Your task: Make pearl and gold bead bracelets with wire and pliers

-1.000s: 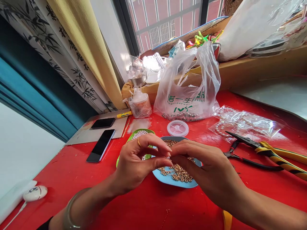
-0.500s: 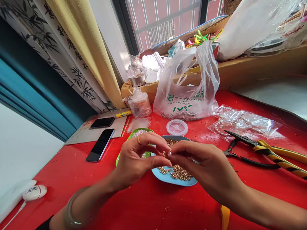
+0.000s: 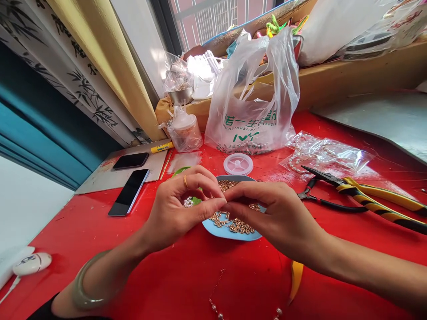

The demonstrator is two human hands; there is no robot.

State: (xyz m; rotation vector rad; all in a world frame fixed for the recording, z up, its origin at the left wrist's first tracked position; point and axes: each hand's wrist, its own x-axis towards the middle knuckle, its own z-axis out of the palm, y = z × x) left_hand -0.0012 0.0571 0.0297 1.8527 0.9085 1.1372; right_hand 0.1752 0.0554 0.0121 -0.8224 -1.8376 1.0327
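My left hand (image 3: 187,202) and my right hand (image 3: 263,204) meet fingertip to fingertip above a blue plate (image 3: 218,232). Both are closed in a pinch. Whatever is between the fingertips is hidden now; a small pearl bead showed at my right fingertips a moment ago. Gold-coloured beads and findings (image 3: 242,227) lie in the blue plate. Partly behind my left hand is a green tray (image 3: 182,170) holding white pearl beads (image 3: 188,202). Nearer to me on the red table, a fine chain with beads (image 3: 213,306) runs off the bottom edge of the view.
Right of my hands lie yellow-black pliers (image 3: 363,195) and black-handled pliers (image 3: 336,206). Behind the plate are a clear round lid (image 3: 238,164), a white plastic bag (image 3: 250,120) and a bag of bead strands (image 3: 328,153). Two phones (image 3: 129,192) lie on the left.
The pearl bead at my right fingertips has gone out of sight as the fingertips closed together. The view has tipped down a little, showing more of the beaded chain.
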